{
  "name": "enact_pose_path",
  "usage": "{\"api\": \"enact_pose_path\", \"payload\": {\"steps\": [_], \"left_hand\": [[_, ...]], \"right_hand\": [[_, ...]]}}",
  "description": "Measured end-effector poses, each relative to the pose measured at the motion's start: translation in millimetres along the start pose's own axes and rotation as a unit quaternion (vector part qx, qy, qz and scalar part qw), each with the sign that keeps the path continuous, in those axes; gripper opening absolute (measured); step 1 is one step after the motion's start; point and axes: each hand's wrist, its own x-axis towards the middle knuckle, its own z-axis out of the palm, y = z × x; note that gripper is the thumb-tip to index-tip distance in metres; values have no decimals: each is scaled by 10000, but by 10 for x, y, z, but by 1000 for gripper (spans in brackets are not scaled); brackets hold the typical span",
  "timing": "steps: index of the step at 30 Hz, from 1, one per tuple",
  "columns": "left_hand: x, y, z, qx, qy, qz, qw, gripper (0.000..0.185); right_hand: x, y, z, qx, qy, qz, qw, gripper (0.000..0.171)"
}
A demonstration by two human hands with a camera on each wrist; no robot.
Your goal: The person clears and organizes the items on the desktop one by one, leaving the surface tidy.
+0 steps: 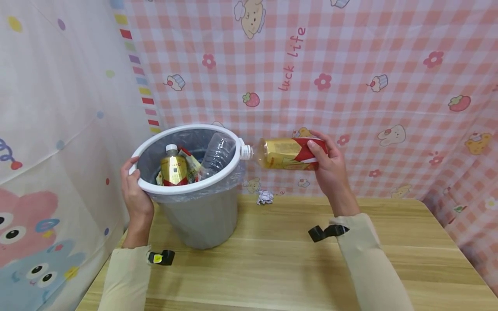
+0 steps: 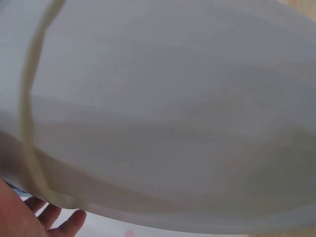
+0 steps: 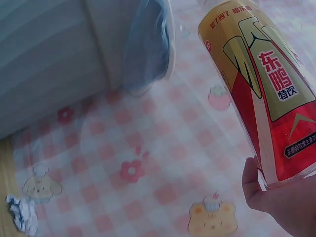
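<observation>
Right hand: your right hand [image 1: 330, 166] is wrapping its fingers round the base end of the gold-and-red labelled plastic drink bottle [image 1: 285, 153], holding it on its side in the middle of the frame.
Bottle position: its white cap [image 1: 246, 152] is pointing left and sitting just beside the rim of the grey plastic bin with the white ring and clear liner [image 1: 202, 216]; it is not yet over the opening.
Left hand: your left hand [image 1: 134, 190] is gripping the bin's white rim at the left of the frame, fingers curled over the edge.
Bin contents: a second gold-labelled bottle [image 1: 173, 166] is standing inside, with a clear crumpled bottle [image 1: 215, 155] leaning beside it.
Handling: the bottle is looking empty or nearly so, so judge it light; the smooth label film is likely slippery and the thin wall will be giving under a squeeze.
Where to hold: you are gripping the stiffer base end, which seems the sound place.
Table: a crumpled white paper scrap [image 1: 265, 197] is lying on the wooden table [image 1: 272, 268], behind and right of the bin.
</observation>
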Motion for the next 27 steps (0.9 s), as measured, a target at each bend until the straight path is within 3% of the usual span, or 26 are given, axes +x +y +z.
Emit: {"api": "enact_pose_path", "payload": {"steps": [12, 27], "left_hand": [[-10, -13, -2, 56, -8, 76, 10000, 44], [-15, 7, 3, -11, -36, 62, 10000, 45]], "right_hand": [[82, -126, 414, -385, -383, -348, 9979, 39], [119, -154, 758, -1009, -795, -569, 9901, 40]]}}
